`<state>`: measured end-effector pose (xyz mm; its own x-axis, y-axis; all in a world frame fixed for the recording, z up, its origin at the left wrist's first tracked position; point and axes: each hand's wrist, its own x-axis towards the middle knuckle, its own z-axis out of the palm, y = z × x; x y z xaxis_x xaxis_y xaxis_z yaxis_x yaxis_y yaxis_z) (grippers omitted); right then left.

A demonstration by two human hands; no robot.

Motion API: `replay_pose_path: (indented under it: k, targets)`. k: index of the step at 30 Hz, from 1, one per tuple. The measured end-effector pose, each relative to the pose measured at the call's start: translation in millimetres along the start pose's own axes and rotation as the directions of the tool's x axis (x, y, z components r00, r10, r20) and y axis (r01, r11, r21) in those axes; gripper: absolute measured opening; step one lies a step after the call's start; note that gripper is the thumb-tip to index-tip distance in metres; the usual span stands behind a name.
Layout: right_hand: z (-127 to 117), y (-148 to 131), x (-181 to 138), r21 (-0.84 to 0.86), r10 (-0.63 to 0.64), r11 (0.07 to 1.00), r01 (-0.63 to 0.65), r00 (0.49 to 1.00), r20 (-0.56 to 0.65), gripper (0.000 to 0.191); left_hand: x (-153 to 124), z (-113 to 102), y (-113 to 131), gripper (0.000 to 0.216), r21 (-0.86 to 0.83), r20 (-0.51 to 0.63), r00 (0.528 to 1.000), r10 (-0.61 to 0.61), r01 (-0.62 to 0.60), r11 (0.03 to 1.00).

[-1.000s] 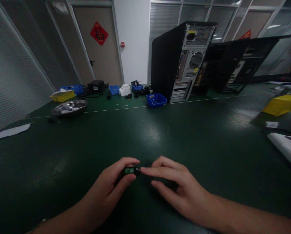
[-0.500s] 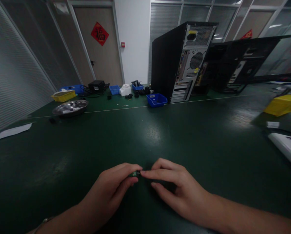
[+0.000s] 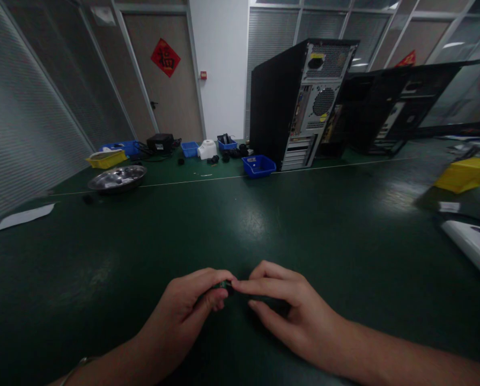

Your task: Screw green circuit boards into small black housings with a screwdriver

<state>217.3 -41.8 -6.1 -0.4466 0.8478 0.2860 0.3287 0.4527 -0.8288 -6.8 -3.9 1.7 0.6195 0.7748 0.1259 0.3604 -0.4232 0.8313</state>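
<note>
My left hand [image 3: 191,297] pinches a small green circuit board [image 3: 223,284] between thumb and fingers, just above the green tabletop. Most of the board is hidden by the fingers, and a dark part shows at its right end. My right hand [image 3: 286,300] comes in from the right, its index fingertip against the board's right end or the left fingertips; I cannot tell which. The right thumb is apart from the index finger and nothing lies between them.
A metal dish [image 3: 118,179] and a yellow tray [image 3: 106,158] stand at the back left. A blue bin [image 3: 259,166] sits before a black computer tower [image 3: 278,102]. To the right are a yellow bin [image 3: 467,175] and a white device [image 3: 475,244]. A white sheet [image 3: 22,217] lies far left.
The left thumb and fingers have shifted slightly around the circuit board, which shows at a slightly different tilt. My right hand is almost unmoved.
</note>
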Motion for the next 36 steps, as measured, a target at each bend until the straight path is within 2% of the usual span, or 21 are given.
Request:
replay_pose_path:
  k: [6, 13, 17, 21, 24, 29, 36]
  targets:
    - [-2, 0, 0, 0.011, 0.001, 1.0, -0.001, 0.999, 0.032, 0.043, 1, 0, 0, 0.024, -0.007, 0.027, 1.0, -0.014, 0.014, 1.0]
    - [-6, 1, 3, 0.061, -0.011, 0.998, 0.012, 1.0, -0.008, 0.04, 2, -8, 0, 0.023, -0.029, 0.087, 0.996, -0.022, 0.025, 0.999]
    - [-7, 2, 4, 0.051, -0.026, 0.998, 0.031, 0.996, -0.089, 0.039, 4, -12, 5, 0.023, 0.028, 0.23, 0.973, 0.022, -0.029, 0.999]
    - [-7, 3, 4, 0.051, -0.015, 0.998, 0.02, 0.994, -0.106, 0.037, 1, -10, 10, 0.023, 0.092, 0.334, 0.941, 0.057, -0.093, 0.991]
    - [-6, 3, 4, 0.058, -0.015, 0.998, 0.021, 0.995, -0.099, 0.038, -1, -6, 9, 0.033, 0.139, 0.341, 0.938, 0.063, -0.116, 0.983]
    - [-7, 4, 4, 0.05, -0.011, 0.999, 0.015, 0.996, -0.092, 0.038, -1, -2, 3, 0.036, 0.132, 0.299, 0.949, 0.098, -0.143, 0.981]
    - [-7, 5, 4, 0.064, -0.027, 0.997, 0.033, 0.996, -0.085, 0.034, -3, -4, 3, 0.039, 0.122, 0.306, 0.952, 0.015, -0.055, 0.991]
